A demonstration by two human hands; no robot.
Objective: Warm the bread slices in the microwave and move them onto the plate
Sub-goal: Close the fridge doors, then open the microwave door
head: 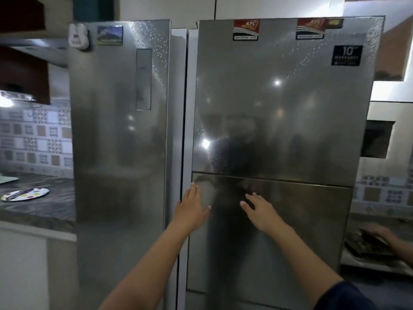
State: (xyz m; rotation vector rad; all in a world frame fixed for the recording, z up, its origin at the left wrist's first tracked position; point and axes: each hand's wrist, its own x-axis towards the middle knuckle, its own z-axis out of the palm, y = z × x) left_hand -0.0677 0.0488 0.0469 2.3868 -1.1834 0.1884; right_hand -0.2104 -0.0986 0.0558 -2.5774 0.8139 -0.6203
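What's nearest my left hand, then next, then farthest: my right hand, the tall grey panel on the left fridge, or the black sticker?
1. The right hand, just right of the left hand.
2. The grey panel, up and to the left.
3. The black sticker, top right corner.

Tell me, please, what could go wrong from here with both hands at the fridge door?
The left hand has fingers at the edge of the lower door, beside the narrow gap to the neighbouring fridge; they might get pinched. If that door swings rightward, it could bump the other person's hand working there.
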